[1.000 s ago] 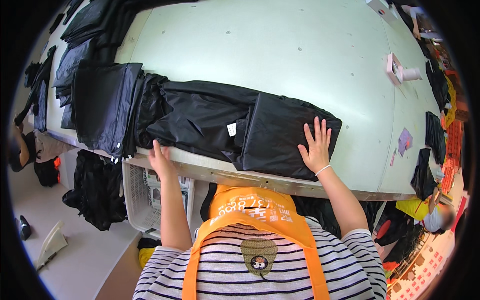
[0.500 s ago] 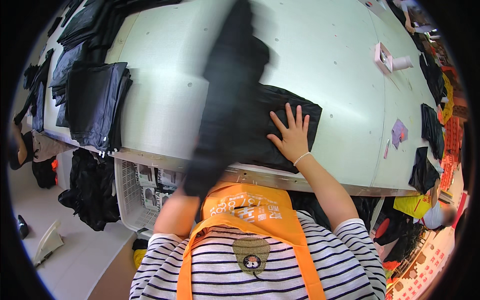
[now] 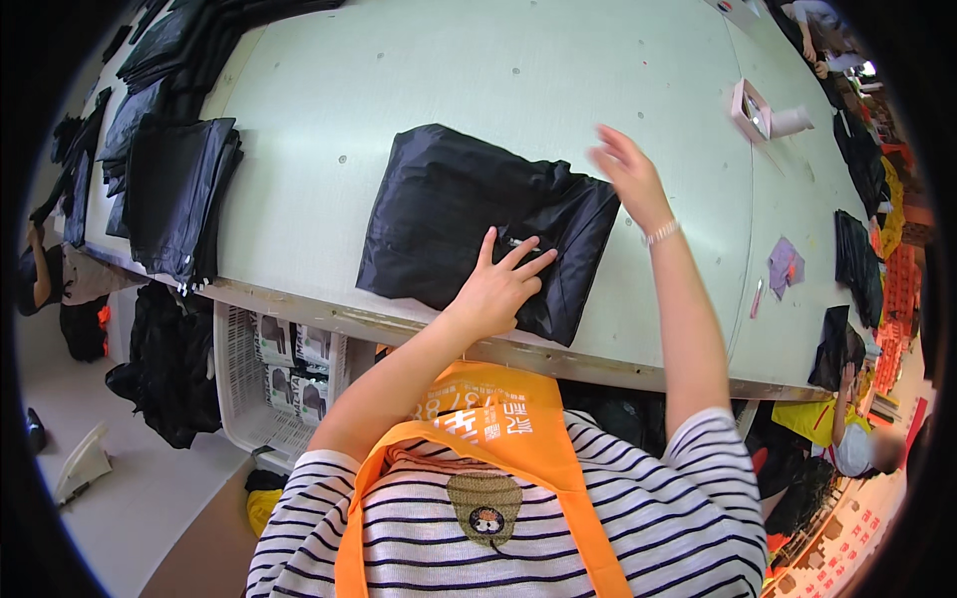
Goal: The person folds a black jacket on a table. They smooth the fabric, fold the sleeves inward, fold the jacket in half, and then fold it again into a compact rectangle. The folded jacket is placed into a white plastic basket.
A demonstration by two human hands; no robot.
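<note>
Black folded garment (image 3: 449, 214) — one; left hand (image 3: 498, 284) flat on it, right hand (image 3: 626, 174) raised.

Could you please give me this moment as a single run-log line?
left hand: flat on folded black garment | right hand: raised above its right edge, open | table: garment near front edge | stack of black garments: far left

White plastic crate (image 3: 261, 371) sitting under the table edge at lower left, holding boxes (image 3: 289, 344) with white and dark printed faces, small pink-and-white box (image 3: 750, 110) lying at upper right of the pale green table (image 3: 498, 90).
</note>
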